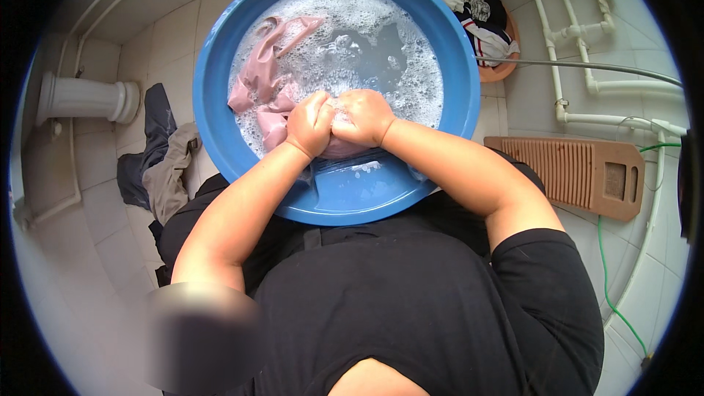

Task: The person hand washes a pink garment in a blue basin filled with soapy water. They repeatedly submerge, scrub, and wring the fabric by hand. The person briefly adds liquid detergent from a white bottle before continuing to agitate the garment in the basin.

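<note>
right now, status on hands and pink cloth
Left hand, right hand: fists close together, gripping wet pink cloth. Inside round blue plastic tub. White suds around.

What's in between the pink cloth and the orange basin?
The head view shows foamy water, then the blue tub wall, between the pink cloth and orange basin.

The person wore a black short-sleeved top (381, 301), plain across the front, with a curved neckline. The right sleeve (546, 293) was loose and ended in a straight hem just above the elbow. The left sleeve area was blurred, and its edge could not be assessed. Black trousers (202, 231) covered the legs. A small dark grey tab (313, 238) was noted near the waist. The left hand (309, 123), right hand (361, 117) and both forearms (253, 194) were bare.
</note>
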`<action>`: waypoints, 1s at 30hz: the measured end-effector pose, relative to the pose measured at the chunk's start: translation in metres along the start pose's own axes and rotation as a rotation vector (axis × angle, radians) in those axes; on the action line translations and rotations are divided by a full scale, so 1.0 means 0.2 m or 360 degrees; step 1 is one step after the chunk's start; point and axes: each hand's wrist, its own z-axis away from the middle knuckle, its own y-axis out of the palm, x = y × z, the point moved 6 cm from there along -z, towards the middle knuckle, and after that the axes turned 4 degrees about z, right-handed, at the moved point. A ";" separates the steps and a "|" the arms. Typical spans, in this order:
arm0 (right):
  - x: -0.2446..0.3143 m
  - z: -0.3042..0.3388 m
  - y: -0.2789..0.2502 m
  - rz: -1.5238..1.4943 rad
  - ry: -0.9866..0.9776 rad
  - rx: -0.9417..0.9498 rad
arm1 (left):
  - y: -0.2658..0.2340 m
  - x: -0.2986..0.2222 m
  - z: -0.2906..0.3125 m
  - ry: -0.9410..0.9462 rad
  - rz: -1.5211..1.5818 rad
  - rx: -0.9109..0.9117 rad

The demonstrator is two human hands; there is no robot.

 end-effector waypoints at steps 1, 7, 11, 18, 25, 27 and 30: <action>0.00 0.00 -0.01 -0.0040 -0.0019 -0.0034 | 0.00 0.00 0.00 -0.0007 -0.0013 -0.0004; -0.11 -0.04 -0.05 -0.0490 0.0546 -0.0008 | -0.03 0.17 -0.08 -0.0301 0.0572 0.0046; -0.39 0.00 -0.08 -0.1805 0.1516 -0.0397 | -0.32 0.17 -0.05 -0.0593 -0.0288 0.0613; -0.58 0.07 -0.39 -0.1276 0.1459 -0.0205 | -0.45 0.06 0.09 -0.0738 -0.1092 0.0924; -0.23 -0.06 -0.26 0.1322 -0.0220 0.0211 | -0.40 0.25 0.02 -0.0586 -0.0458 -0.0542; -0.28 -0.11 -0.19 0.1364 -0.0132 0.0453 | -0.24 0.00 0.00 -0.0514 -0.0985 0.0031; -0.38 -0.18 -0.10 0.1499 0.0101 0.0577 | -0.16 0.12 -0.02 -0.0605 -0.1161 0.0525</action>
